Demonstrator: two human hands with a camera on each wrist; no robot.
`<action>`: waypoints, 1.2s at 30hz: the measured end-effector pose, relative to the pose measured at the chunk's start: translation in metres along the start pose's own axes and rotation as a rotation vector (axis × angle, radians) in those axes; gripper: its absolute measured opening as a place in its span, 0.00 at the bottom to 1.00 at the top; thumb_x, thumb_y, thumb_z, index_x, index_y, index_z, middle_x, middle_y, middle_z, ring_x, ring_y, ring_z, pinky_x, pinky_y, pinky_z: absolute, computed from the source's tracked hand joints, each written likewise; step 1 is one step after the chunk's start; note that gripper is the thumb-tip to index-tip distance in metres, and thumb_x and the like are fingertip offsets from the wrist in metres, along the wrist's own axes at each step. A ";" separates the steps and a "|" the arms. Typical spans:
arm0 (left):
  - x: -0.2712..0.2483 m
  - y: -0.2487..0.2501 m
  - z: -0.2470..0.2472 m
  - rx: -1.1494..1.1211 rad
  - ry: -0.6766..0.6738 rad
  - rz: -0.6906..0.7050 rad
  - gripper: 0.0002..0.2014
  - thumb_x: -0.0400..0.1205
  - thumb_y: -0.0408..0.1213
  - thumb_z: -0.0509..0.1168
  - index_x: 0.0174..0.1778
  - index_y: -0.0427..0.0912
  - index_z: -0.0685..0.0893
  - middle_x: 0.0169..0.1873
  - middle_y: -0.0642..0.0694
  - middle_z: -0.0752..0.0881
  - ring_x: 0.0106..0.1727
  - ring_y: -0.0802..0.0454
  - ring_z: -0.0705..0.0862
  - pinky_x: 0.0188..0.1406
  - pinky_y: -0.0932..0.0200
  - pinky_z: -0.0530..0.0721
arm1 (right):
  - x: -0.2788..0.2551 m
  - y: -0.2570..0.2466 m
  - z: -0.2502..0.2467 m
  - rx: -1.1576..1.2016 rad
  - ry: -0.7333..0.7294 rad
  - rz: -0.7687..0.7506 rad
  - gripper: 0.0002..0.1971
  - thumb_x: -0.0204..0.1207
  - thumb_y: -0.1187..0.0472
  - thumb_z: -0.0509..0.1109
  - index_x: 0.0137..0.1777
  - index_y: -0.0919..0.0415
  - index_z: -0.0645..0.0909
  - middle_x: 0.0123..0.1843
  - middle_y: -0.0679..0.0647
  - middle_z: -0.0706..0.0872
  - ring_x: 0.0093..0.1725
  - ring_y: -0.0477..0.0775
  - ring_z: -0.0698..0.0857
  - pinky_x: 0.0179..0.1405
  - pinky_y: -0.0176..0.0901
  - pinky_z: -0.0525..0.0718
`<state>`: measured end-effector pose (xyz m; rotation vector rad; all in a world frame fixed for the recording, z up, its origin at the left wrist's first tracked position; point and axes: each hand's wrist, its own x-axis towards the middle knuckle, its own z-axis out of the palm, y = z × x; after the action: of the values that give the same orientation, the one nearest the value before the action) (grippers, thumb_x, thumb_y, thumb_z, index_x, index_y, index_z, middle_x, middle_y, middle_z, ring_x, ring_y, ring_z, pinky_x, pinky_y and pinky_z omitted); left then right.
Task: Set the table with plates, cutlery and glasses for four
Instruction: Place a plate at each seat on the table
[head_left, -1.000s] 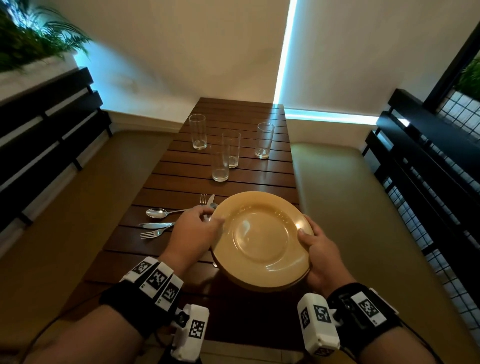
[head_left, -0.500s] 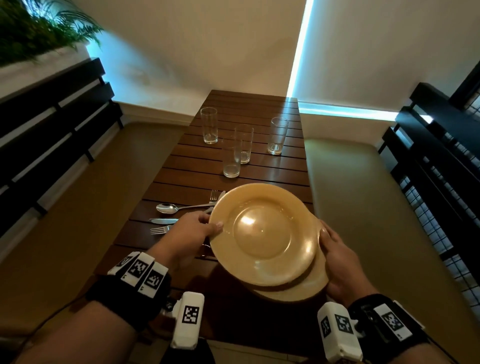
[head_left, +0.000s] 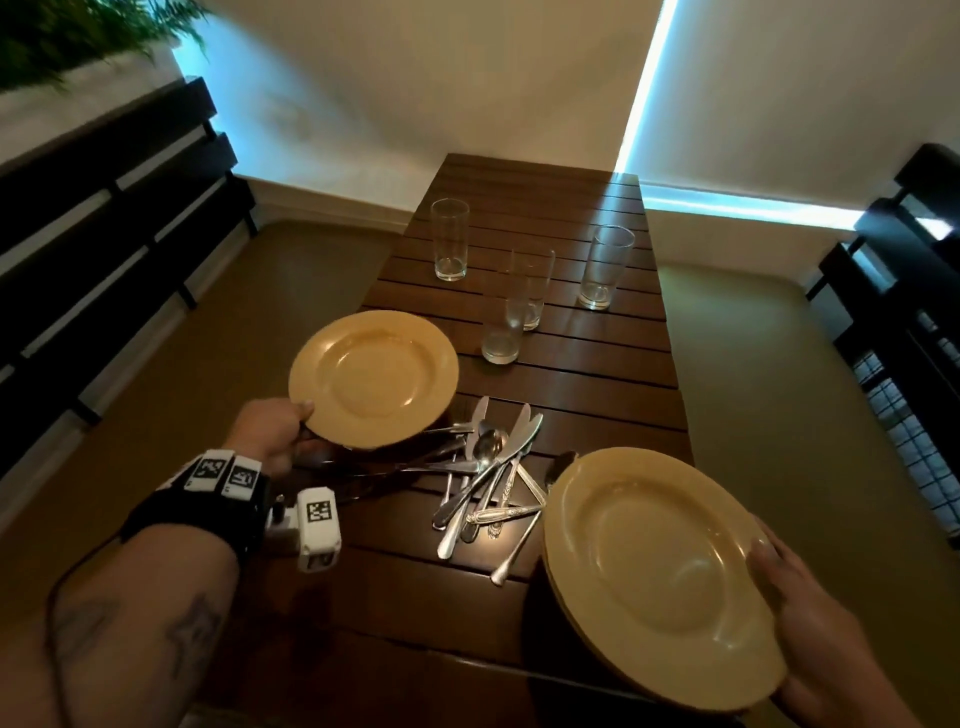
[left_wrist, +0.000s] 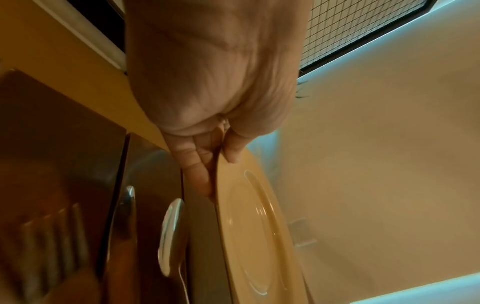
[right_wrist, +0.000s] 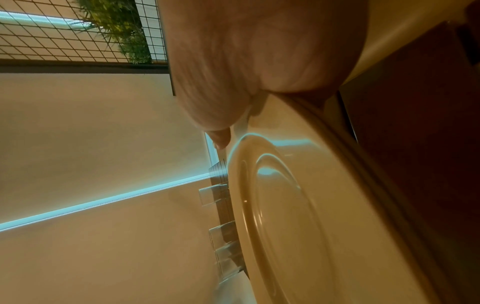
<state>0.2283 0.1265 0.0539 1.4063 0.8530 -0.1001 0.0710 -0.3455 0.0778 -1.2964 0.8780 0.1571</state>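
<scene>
You're at the near end of a dark slatted surface (head_left: 582, 395) that runs away from you between two padded benches, a pale wall beyond. Four empty glasses (head_left: 450, 240) stand upright in a loose group toward the far end, and a heap of cutlery (head_left: 488, 467) lies crossed on the middle slats, nothing sorted into places.

Your left hand (head_left: 275, 434) pinches one plate (head_left: 374, 378) by its near rim, thumb on top and fingers beneath, as the left wrist view shows. That plate hangs over the surface's left edge, partly out over the bench, and its right rim overlaps the handles at the left of the cutlery heap; whether it touches them I can't tell. Your right hand (head_left: 810, 613) grips a stack of plates (head_left: 660, 577) at its right rim, thumb over the lip, the stack tilted at the near right corner. At least two rims show in the stack; the count is unclear.

The move turns on this: the single plate sits forward and to the right of your left hand, and the bare slats for a left-side setting lie just ahead of it, between the heap and the glasses. I'd judge it needs to go slightly inward and forward to clear the cutlery. Your left hand is the nearer one; the right is busy with the stack.
</scene>
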 end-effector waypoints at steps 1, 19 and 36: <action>0.014 0.002 0.000 0.008 0.014 -0.020 0.13 0.90 0.28 0.61 0.70 0.29 0.77 0.43 0.36 0.85 0.41 0.42 0.86 0.31 0.43 0.92 | -0.001 -0.002 0.001 -0.034 0.023 -0.004 0.17 0.86 0.48 0.62 0.72 0.32 0.78 0.65 0.59 0.83 0.63 0.72 0.85 0.62 0.79 0.83; 0.114 0.004 0.036 0.130 0.025 -0.048 0.13 0.87 0.25 0.65 0.68 0.30 0.79 0.56 0.34 0.87 0.53 0.40 0.89 0.38 0.49 0.88 | 0.028 -0.012 0.023 -0.205 -0.003 -0.019 0.41 0.64 0.70 0.69 0.77 0.38 0.75 0.70 0.63 0.81 0.53 0.71 0.84 0.54 0.62 0.82; 0.106 -0.011 0.032 0.083 0.045 -0.062 0.16 0.87 0.26 0.65 0.72 0.27 0.77 0.54 0.33 0.86 0.52 0.39 0.88 0.50 0.47 0.88 | 0.023 -0.017 0.025 -0.133 -0.114 -0.018 0.35 0.78 0.75 0.64 0.80 0.41 0.71 0.58 0.56 0.81 0.49 0.69 0.82 0.42 0.58 0.79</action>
<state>0.3120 0.1401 -0.0181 1.4647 0.9395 -0.1534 0.1080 -0.3370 0.0767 -1.4044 0.7686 0.2766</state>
